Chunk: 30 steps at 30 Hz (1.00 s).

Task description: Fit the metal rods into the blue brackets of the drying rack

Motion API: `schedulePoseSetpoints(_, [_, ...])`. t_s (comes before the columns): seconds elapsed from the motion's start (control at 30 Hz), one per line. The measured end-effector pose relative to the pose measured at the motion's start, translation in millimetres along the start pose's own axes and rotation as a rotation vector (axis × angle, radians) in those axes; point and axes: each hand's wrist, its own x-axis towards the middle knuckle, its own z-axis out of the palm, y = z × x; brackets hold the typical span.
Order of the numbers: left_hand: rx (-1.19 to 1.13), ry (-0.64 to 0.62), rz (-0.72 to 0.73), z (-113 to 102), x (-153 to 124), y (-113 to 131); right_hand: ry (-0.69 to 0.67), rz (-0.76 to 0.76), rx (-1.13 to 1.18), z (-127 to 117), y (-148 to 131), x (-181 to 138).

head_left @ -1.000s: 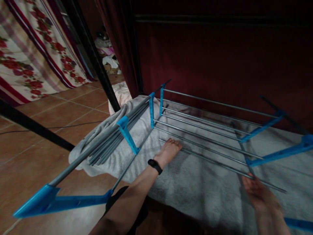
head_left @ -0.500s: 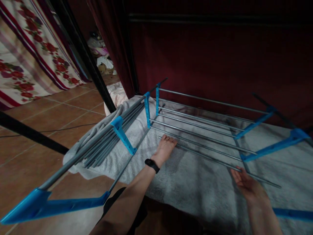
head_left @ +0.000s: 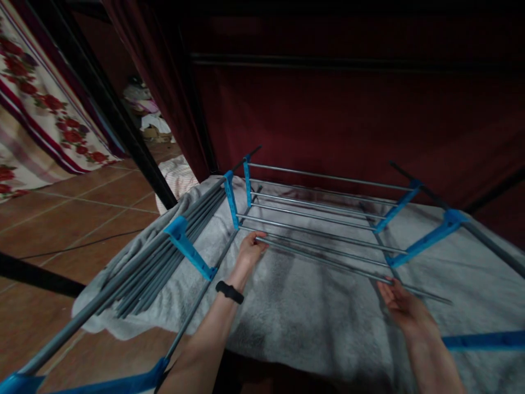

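Note:
A thin grey metal rod (head_left: 320, 259) runs between my two hands, sloping down to the right. My left hand (head_left: 250, 251), with a black band at its wrist, is closed around the rod's left end. Farther right, the fingers of my right hand (head_left: 398, 302) pinch the rod, and its right end sticks out past them. Just beyond lies a rack frame with several parallel metal rods fixed across it. Blue plastic brackets, such as a left one (head_left: 232, 200) and a right one (head_left: 429, 238), join its side poles (head_left: 94, 306).
Several loose grey rods (head_left: 172, 260) lie bundled at the left on a grey blanket (head_left: 311, 323). Dark bed posts (head_left: 123, 120) and a dark red curtain (head_left: 348, 120) stand around. Tiled floor (head_left: 94, 213) and a floral cloth (head_left: 53, 104) show at the left.
My left hand has shifted left along the rod to its end. My right hand keeps its hold. The whole view has swung slightly right and up.

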Motion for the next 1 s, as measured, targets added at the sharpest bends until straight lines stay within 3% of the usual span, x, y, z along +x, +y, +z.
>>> schedulePoseSetpoints(0.17, [-0.467,-0.040,-0.177,4,-5,6,0.002,-0.008,0.015,9,2,-10])
schedulePoseSetpoints(0.37, [-0.640,-0.075,-0.252,8,-6,11,-0.010,0.017,0.016,19,4,-19])
schedulePoseSetpoints(0.67, [-0.638,0.039,-0.304,12,-5,12,-0.003,0.001,0.014,18,13,-14])
schedulePoseSetpoints(1.0, [-0.587,-0.051,-0.323,29,-13,1,-0.101,-0.010,-0.005,22,31,-17])
